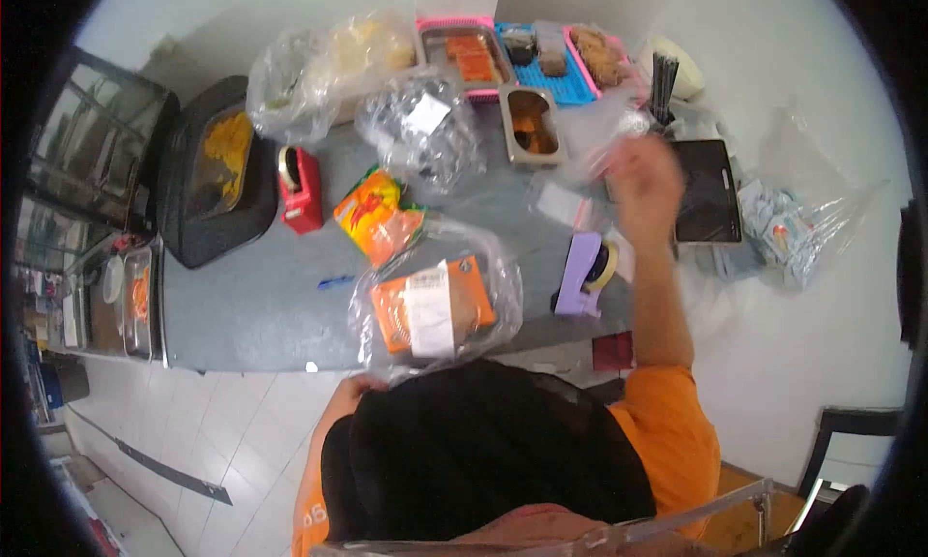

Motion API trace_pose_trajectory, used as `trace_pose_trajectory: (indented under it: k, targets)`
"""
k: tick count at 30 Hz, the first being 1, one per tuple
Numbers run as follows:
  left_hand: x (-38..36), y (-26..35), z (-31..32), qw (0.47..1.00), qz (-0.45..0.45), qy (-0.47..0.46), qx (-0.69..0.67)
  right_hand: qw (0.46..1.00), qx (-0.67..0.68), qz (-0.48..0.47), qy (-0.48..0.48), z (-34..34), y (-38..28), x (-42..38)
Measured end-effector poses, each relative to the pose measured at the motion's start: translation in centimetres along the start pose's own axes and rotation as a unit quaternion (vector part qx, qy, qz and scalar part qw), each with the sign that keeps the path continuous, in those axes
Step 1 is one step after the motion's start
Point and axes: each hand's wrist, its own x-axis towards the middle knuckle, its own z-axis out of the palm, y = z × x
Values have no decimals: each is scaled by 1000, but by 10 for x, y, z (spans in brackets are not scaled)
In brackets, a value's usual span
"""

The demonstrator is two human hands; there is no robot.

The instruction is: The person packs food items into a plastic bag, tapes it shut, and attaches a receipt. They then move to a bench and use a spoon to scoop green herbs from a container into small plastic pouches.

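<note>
A clear plastic bag (507, 296) lies at the front of the grey table, with an orange box (474, 291) inside it. On the box is a white printed paper slip (431, 315). My left hand (354, 393) is at the bag's near edge, its fingers closed on the plastic at the table's front. Stretched far forward, my right hand (646, 175) is blurred by motion beside thin clear plastic (604, 131). Its fingers are smeared, so any hold is hidden. A purple tape dispenser (580, 277) stands near my right forearm.
A red tape dispenser (300, 190) and an orange-yellow packet (377, 216) lie left of centre. Behind are a filled plastic bag (416, 136), a metal container (532, 156) and a blue basket (570, 83). At right sits a dark tablet (708, 191); a black tray (179, 238) is left.
</note>
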Motion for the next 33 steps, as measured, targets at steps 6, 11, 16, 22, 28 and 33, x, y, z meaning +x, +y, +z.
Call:
trace_pose_trajectory:
  k: [6,11,16,22,28,33]
  targets:
    - [-18,-3,4,985,90,-68,-128,850,192,-86,-482,128,-48,-188]
    - [-35,8,5,966,100,-147,-188,788,-149,43,-596,155,-35,-236]
    - [-44,36,-5,991,35,14,131,824,-259,107,-493,108,-54,-224]
    - [-22,44,7,801,383,368,277,962,-269,-43,-31,84,-48,-191]
    - [-4,78,-19,885,418,203,4,951,-100,236,-172,69,-19,-138]
    - [-31,141,-34,828,539,140,-67,797,559,201,-112,53,-52,-87]
